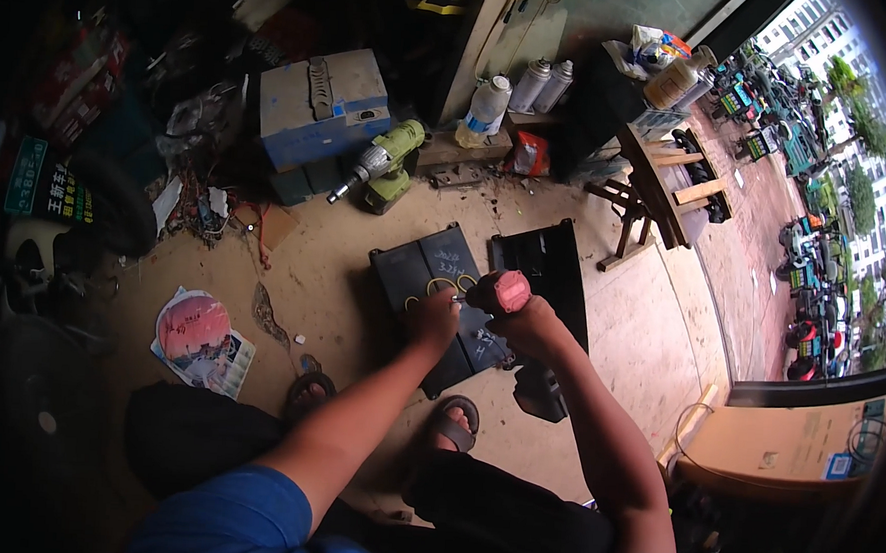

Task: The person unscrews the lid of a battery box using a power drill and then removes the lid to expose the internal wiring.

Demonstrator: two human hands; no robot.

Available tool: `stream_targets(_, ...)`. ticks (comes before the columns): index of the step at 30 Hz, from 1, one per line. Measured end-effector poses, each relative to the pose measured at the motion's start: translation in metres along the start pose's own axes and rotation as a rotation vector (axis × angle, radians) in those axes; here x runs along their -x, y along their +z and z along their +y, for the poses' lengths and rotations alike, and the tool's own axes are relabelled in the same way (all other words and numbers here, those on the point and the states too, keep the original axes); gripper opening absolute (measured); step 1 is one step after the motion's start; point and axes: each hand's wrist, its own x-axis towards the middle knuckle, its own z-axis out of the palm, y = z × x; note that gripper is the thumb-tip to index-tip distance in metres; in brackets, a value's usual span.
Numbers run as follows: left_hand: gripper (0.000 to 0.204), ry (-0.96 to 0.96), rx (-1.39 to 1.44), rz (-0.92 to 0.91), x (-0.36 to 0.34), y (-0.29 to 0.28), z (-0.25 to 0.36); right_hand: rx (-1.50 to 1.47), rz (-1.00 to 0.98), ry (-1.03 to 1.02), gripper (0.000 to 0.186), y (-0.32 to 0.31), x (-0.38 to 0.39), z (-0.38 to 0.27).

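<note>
On the floor between my feet lies a flat black case [414,255] with pale handwritten marks and yellow wire loops [440,285] on its top. My right hand [529,326] is wrapped round a power drill with a pinkish-red end [511,291], held over the case and pointing left. At the drill's tip, the fingers of my left hand [433,318] are closed; what they pinch is too small to make out. Just right of the case sits an open black tray [550,244], partly behind the drill and my right hand. A smaller black block [540,394] lies below the tray.
A green cordless drill [384,165] stands beside a grey-blue box with a handle [322,100]. Spray cans [530,84] and a bottle [486,109] line the doorway. A wooden stool [673,193], a cardboard box [805,436] and a pink round fan [196,329] surround the floor area.
</note>
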Motion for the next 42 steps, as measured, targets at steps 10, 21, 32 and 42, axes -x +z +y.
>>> stream_targets(10, 0.013, 0.033, -0.018, 0.107, -0.001, 0.008, -0.004, -0.150, -0.049, 0.139, 0.033, -0.019, 0.011, -0.001)
stream_targets(21, 0.014, -0.111, 0.192, 0.127, 0.002, 0.011, 0.006, -0.190, 0.047, 0.138, 0.033, -0.024, 0.011, 0.018)
stream_targets(32, 0.004, -0.434, 0.856, -0.159, 0.003, 0.039, 0.001, -0.196, 0.032, 0.082, 0.031, -0.022, 0.013, 0.020)
stream_targets(42, 0.008, -0.474, 0.938, -0.188, 0.001, 0.028, 0.009, -0.115, 0.047, 0.061, 0.027, -0.017, 0.002, 0.022)
